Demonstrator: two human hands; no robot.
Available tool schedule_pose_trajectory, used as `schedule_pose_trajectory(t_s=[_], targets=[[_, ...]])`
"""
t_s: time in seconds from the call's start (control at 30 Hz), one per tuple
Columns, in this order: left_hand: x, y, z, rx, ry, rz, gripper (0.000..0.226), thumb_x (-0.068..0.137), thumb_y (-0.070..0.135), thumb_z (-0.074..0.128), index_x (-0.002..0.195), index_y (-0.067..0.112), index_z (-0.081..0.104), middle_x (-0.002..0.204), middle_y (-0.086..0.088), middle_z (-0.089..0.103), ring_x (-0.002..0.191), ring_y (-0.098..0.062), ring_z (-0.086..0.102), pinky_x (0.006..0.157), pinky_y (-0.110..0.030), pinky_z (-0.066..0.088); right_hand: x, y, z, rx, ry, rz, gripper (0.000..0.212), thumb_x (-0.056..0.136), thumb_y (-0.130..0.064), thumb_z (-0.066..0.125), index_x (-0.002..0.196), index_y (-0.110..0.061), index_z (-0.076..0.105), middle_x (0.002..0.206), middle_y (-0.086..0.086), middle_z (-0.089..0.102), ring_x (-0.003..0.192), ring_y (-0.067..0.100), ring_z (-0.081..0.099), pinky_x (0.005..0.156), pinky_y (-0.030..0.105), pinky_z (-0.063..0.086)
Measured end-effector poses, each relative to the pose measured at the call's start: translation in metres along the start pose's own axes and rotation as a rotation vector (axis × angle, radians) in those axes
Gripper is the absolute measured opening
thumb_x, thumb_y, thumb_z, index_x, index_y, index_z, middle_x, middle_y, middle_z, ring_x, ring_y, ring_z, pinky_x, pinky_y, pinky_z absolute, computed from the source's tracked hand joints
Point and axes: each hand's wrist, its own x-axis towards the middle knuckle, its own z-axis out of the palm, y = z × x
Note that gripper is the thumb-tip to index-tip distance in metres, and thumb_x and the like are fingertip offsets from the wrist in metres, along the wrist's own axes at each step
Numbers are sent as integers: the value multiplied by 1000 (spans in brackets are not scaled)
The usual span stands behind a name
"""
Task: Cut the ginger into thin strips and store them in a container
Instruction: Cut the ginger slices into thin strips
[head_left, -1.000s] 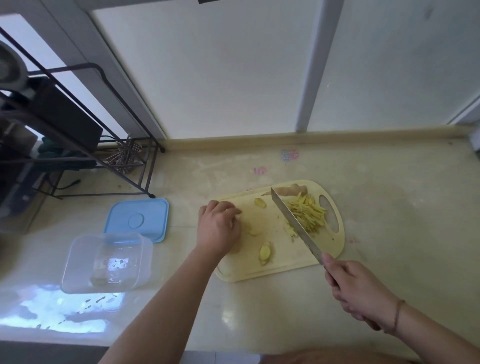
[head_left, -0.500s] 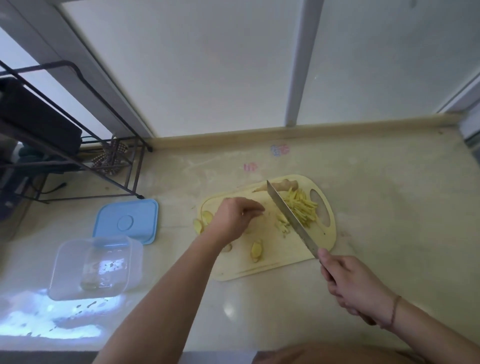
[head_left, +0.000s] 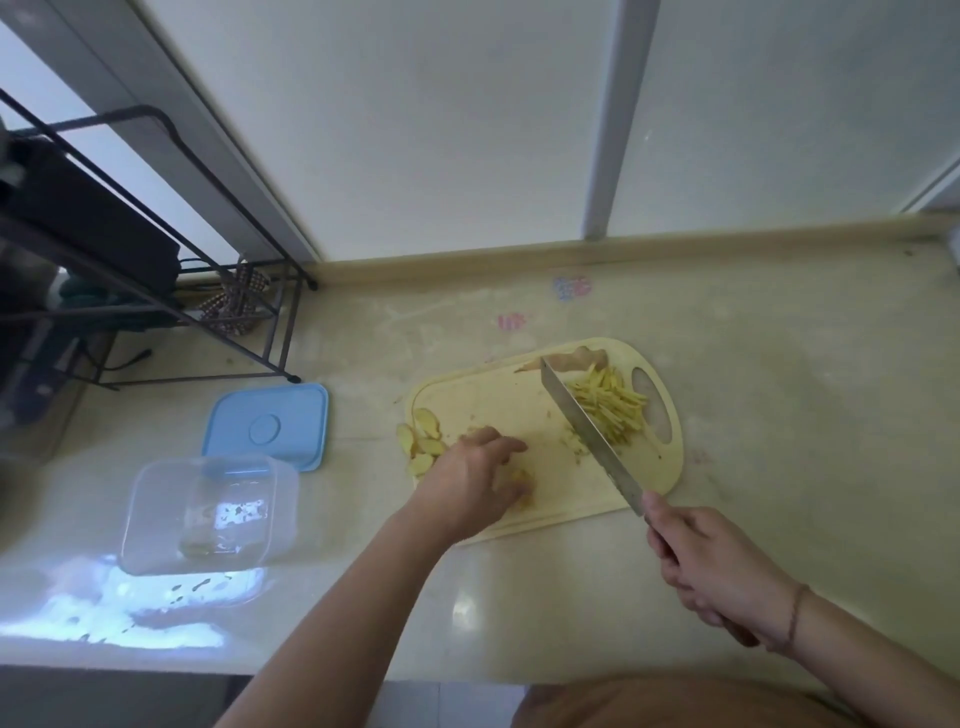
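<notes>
A pale yellow cutting board (head_left: 498, 400) lies on the counter. A pile of thin ginger strips (head_left: 613, 410) sits at its right end, and an uncut ginger piece (head_left: 576, 359) lies at the back edge. Several ginger slices (head_left: 423, 441) lie at the board's left edge. My left hand (head_left: 467, 483) is over the board's near side, fingers curled on a ginger slice (head_left: 522, 483). My right hand (head_left: 717, 566) grips the handle of a knife (head_left: 587, 431), whose blade slants across the board beside the strips.
A clear plastic container (head_left: 208, 514) stands on the counter to the left, with its blue lid (head_left: 267, 426) lying just behind it. A black wire rack (head_left: 156, 312) fills the far left corner. The window wall runs along the back.
My left hand has drawn back from the board's middle to the slice near the front edge, uncovering the slices at the left edge. The knife has stayed where it was.
</notes>
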Motion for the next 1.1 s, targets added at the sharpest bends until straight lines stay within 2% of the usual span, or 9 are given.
schedule_pose_trajectory(t_s=[0.1, 0.3, 0.5, 0.73, 0.87, 1.0, 1.1], targets=[[-15, 4, 9, 171, -125, -28, 63, 89, 42, 73, 146, 26, 50, 127, -1, 57, 108, -25, 61, 88, -39, 54, -2, 0, 1, 3, -19, 5, 59, 79, -74, 43, 76, -15, 42, 53, -1, 29, 40, 13, 21, 42, 16, 18], [-8, 24, 18, 144, -9, -137, 42, 97, 31, 56, 139, 22, 56, 110, -5, 61, 94, -30, 64, 74, -36, 55, -1, 4, 5, -7, -82, 3, 59, 79, -74, 43, 78, -14, 43, 55, 1, 28, 42, 13, 20, 41, 18, 17], [-4, 55, 25, 173, 37, -389, 24, 98, 27, 50, 114, 12, 56, 107, -10, 60, 89, -33, 62, 65, -35, 41, 10, 2, 7, 6, -169, 60, 58, 84, -71, 42, 77, -13, 44, 53, 2, 33, 39, 13, 25, 42, 19, 22], [8, 66, 27, 55, 110, -587, 22, 95, 28, 53, 111, 13, 55, 105, -6, 57, 91, -30, 62, 67, -34, 43, 19, 1, -1, -7, -164, 87, 54, 99, -61, 40, 76, -12, 45, 52, 3, 34, 37, 14, 27, 44, 18, 21], [26, 74, 26, -25, 226, -686, 24, 94, 29, 55, 111, 12, 58, 101, -5, 56, 89, -28, 59, 71, -36, 49, 27, -2, -14, -6, -176, 83, 53, 102, -57, 40, 75, -11, 45, 49, 2, 35, 35, 15, 29, 40, 17, 23], [42, 88, 29, -119, 309, -737, 28, 90, 33, 61, 109, 12, 63, 100, -5, 63, 89, -26, 60, 78, -39, 55, 32, -6, -27, -70, -214, 17, 55, 104, -54, 39, 69, -12, 45, 48, 2, 36, 33, 13, 30, 37, 17, 24], [34, 84, 32, -187, 369, -706, 36, 91, 38, 64, 121, 18, 65, 100, 1, 67, 90, -18, 63, 83, -35, 56, 34, -7, -32, -84, -215, 35, 57, 101, -59, 39, 69, -12, 46, 49, 3, 38, 33, 12, 32, 37, 19, 24]])
